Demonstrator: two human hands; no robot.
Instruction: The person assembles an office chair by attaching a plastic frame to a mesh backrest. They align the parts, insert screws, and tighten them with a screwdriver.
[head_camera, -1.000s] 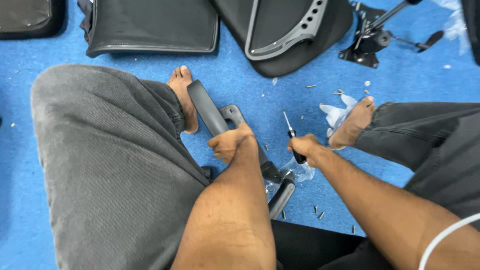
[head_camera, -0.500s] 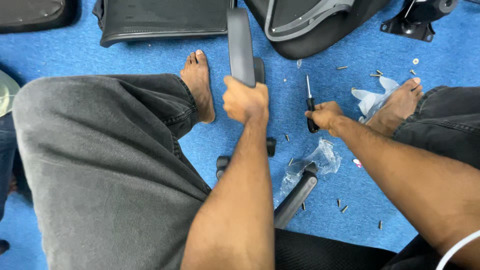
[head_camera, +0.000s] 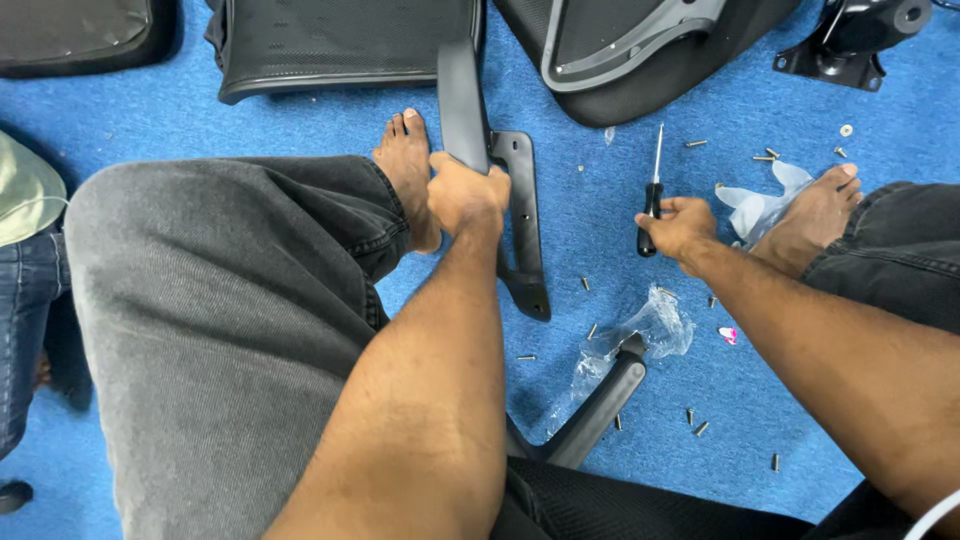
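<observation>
Gripping: the left hand (head_camera: 468, 195) is clamped round the black armrest (head_camera: 462, 95), holding it tilted off the floor, its flat bracket (head_camera: 522, 225) hanging down beside the wrist toward the carpet.

Left edge: another person's jeans and pale sleeve (head_camera: 25, 190) show at the frame's border, well apart from the work.

Knee: the grey trouser leg (head_camera: 200, 310) fills the left half, bare foot (head_camera: 408, 165) just beside the armrest.

Behind: a mesh seat (head_camera: 340, 45) and a curved chair back (head_camera: 640, 50) lie on the blue carpet (head_camera: 590, 200) near the top edge.

Middle: a second armrest (head_camera: 598, 410) lies low in the frame, a clear plastic bag (head_camera: 640, 335) touching its upper end.

Right hand: the right hand (head_camera: 680, 225) is closed on a screwdriver (head_camera: 652, 190), blade pointing away, well apart from the armrest.

Loose parts: screws (head_camera: 590, 330) lie scattered over the carpet, more near the right foot (head_camera: 815, 210).

Doing it well: judging by the grip, the bracket's holes should stay turned toward the screwdriver side; a firm hold near the bracket would stop the piece swinging, and the scattered screws want gathering close so none is lost in the pile.
</observation>
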